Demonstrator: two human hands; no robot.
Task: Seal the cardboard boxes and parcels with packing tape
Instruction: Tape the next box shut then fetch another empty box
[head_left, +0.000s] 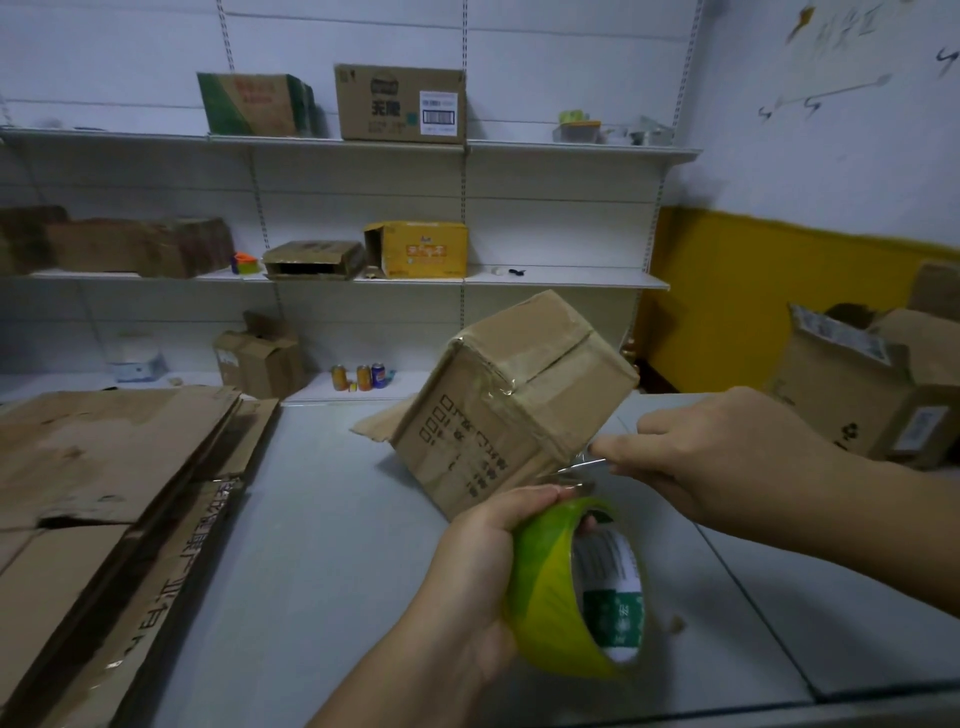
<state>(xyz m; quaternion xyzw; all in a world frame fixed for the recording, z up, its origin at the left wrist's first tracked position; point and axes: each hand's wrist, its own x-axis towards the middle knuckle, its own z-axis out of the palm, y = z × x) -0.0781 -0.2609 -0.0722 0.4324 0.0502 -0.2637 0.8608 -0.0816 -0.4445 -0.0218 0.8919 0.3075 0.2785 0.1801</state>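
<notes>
Tilting beside tape roll (550, 582) — cardboard box (498, 410) (closed, contents hidden).

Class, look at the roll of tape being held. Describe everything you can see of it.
The roll of tape is wide and yellow-green, glossy like plastic film, with a core printed white and green inside. The left hand grips its outer face, holding it tilted above the grey table. A clear strip runs from its top to the right hand, which pinches it beside the cardboard box.
</notes>
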